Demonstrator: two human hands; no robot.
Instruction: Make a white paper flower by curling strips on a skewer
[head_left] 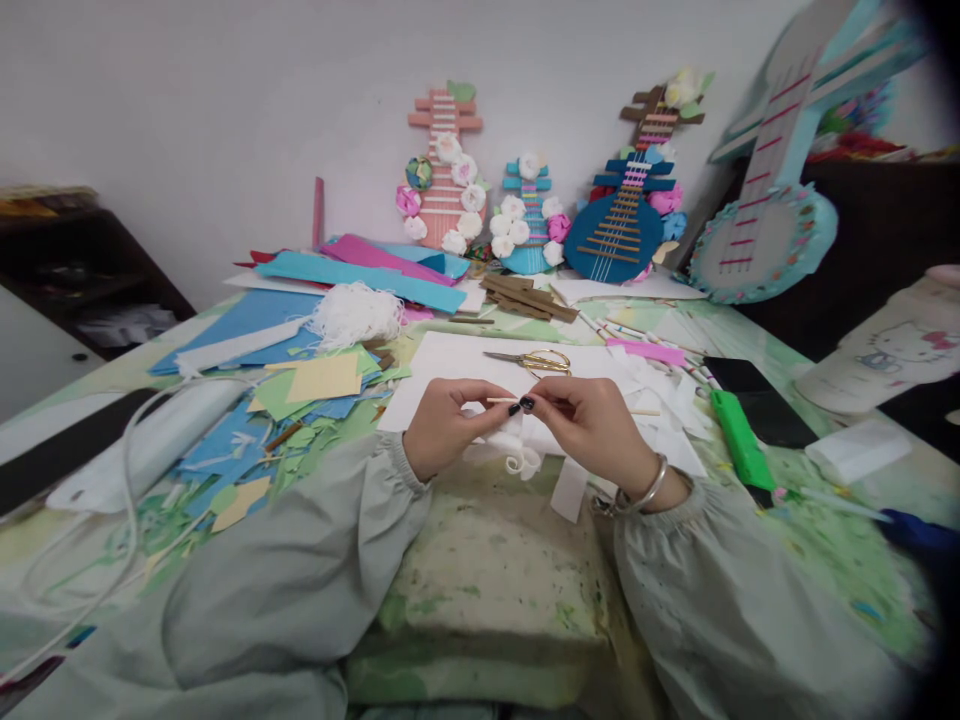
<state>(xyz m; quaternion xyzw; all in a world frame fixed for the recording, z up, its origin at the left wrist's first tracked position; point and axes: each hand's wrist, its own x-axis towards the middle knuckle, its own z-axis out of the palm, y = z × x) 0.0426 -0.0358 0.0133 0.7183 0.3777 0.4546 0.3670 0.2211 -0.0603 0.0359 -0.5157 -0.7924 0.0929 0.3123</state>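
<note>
My left hand [461, 420] and my right hand [592, 425] meet over the front edge of a white sheet [439, 358]. Both pinch a thin pale stick [645, 412], one end showing between the left fingers and the other sticking out right of the right hand. White paper at the fingertips is mostly hidden by the fingers. Below them hangs a curled white strip [523, 462]. Gold-handled scissors [529, 360] lie just beyond the hands. A white paper piece [570, 490] hangs at the table edge under my right hand.
Green and blue paper scraps [300, 440] and a white cable [131, 480] lie left. On the right are a green cutter [742, 440], a black phone [757, 400] and a white bottle [892, 345]. Flower-decorated paper instruments [615, 235] stand against the wall.
</note>
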